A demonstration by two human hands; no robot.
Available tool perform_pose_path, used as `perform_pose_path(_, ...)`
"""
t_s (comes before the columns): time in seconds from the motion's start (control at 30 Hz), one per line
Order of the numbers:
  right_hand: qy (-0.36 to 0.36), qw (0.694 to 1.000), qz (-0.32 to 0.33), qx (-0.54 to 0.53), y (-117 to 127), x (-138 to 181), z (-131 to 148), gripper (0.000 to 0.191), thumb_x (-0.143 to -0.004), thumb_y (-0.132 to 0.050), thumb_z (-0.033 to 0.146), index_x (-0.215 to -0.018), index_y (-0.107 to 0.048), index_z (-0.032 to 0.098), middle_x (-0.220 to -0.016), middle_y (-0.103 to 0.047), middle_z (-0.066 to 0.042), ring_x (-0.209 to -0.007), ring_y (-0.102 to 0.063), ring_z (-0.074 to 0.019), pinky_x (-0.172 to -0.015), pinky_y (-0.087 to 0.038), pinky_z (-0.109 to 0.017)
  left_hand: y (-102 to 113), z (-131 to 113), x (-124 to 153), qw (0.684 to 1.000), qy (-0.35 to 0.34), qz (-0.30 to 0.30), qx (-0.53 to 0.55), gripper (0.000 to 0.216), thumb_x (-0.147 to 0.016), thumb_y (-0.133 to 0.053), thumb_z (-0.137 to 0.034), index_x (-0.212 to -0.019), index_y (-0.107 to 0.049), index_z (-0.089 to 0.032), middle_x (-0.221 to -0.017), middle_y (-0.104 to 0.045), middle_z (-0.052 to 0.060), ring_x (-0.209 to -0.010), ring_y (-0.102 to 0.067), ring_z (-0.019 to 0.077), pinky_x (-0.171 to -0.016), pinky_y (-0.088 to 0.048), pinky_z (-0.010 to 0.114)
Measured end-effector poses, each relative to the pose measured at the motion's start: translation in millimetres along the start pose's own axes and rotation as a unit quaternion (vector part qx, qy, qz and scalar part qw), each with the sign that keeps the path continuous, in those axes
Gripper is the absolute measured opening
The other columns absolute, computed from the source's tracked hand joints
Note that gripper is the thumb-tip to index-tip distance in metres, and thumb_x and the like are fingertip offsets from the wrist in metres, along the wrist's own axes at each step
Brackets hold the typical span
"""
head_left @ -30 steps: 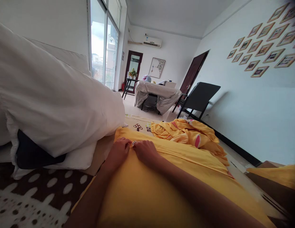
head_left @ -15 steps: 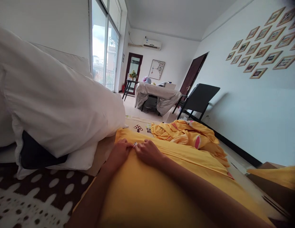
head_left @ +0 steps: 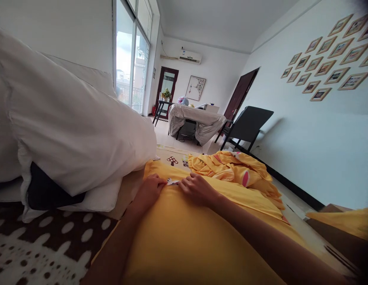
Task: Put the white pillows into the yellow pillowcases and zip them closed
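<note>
A plain yellow pillowcase (head_left: 172, 233) lies in front of me, smooth and bulging toward the camera, with a flap along its far side. My left hand (head_left: 152, 188) is closed on the cloth near its far left corner. Just to the right, my right hand (head_left: 197, 189) pinches the same edge with bent fingers. Between the two hands a short strip of white printed fabric (head_left: 172, 182) shows. The fingertips are partly hidden by the knuckles, and both forearms rest across the yellow cloth.
Large white pillows (head_left: 77, 126) are piled at the left. A crumpled yellow printed cloth (head_left: 231, 168) lies beyond my hands on a cream patterned sheet (head_left: 164, 153). A brown dotted blanket (head_left: 53, 241) is at lower left, a cardboard box (head_left: 335, 227) at right. A black chair (head_left: 249, 124) stands farther off.
My right hand has slid a little to the right along the edge, away from my left hand. More of the white printed strip shows between them. My left hand stays in place.
</note>
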State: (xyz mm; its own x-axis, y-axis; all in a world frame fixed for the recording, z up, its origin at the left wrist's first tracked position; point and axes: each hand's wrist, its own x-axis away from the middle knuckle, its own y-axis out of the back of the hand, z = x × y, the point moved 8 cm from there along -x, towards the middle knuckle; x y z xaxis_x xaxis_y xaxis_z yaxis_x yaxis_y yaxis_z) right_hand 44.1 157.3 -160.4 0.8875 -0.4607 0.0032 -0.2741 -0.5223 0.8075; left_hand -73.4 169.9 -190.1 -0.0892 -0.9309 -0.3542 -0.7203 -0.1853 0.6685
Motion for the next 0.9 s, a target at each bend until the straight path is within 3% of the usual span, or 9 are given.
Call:
perform_pose_path(0.33, -0.057, 0.998, 0.002, -0.022, -8.4, 34.0, -16.9, 0.020, -0.092, -0.044, 0.012, -0.084, -0.062, 0.013, -0.079, -0.066, -0.007, -0.070, -0.058, -0.0165, -0.064, -0.029, -0.031, 3.5, -0.8, 1.9, 1.000, 0.002, -0.004, 0.013, 0.027, -0.087, -0.048, -0.021, -0.096, -0.074, -0.021, -0.092, -0.067, 0.005, -0.086, -0.060, 0.0168, -0.080, -0.044, 0.028)
perform_pose_path(0.67, -0.072, 0.997, -0.015, -0.015, -13.1, 65.4, -27.0, 0.026, -0.095, -0.038, 0.012, -0.081, -0.060, 0.014, -0.076, -0.065, -0.007, -0.066, -0.056, -0.0152, -0.063, -0.027, -0.030, 0.6, 3.5, -0.2, 1.000, -0.002, -0.017, 0.026, 0.027, -0.085, -0.048, -0.023, -0.092, -0.074, -0.021, -0.094, -0.067, 0.005, -0.086, -0.061, 0.0171, -0.083, -0.046, 0.030)
perform_pose_path(0.8, -0.167, 0.984, 0.015, -0.068, -22.0, 84.7, -38.8, 0.029, -0.096, -0.037, 0.016, -0.084, -0.063, 0.015, -0.081, -0.068, -0.007, -0.069, -0.059, -0.0162, -0.064, -0.028, -0.030, -0.1, 3.1, -2.3, 1.000, -0.017, -0.018, -0.002, 0.027, -0.087, -0.047, -0.019, -0.094, -0.073, -0.019, -0.093, -0.066, 0.006, -0.087, -0.060, 0.0170, -0.084, -0.045, 0.030)
perform_pose_path(0.9, -0.267, 0.953, 0.035, -0.139, -26.8, 108.2, -48.2, 0.032, -0.098, -0.036, 0.024, -0.089, -0.066, 0.016, -0.087, -0.070, -0.007, -0.073, -0.063, -0.0171, -0.063, -0.031, -0.028, 7.4, -11.0, 3.1, 0.994, -0.033, -0.051, -0.089, 0.028, -0.089, -0.045, -0.019, -0.100, -0.071, -0.019, -0.098, -0.064, 0.008, -0.094, -0.057, 0.0201, -0.087, -0.042, 0.034)
